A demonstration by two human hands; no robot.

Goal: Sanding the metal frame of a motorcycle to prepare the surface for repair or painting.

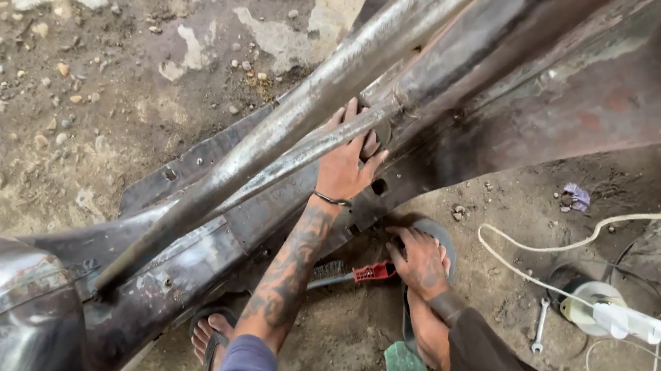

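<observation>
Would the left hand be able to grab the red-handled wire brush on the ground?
Probably yes. The left hand only rests on the metal pipe, and the wire brush lies in the open beside that forearm.

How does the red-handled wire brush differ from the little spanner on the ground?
The wire brush has a red handle; the spanner is bare grey metal and looks smaller. The brush lies by the sandalled foot, the spanner by the white cable. Both lie flat on dirt.

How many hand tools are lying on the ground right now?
2. A red-handled wire brush lies under the metal frame, beside the sandalled foot. A small spanner lies to the right, near the white cable. Others may be hidden beneath the frame.
</observation>
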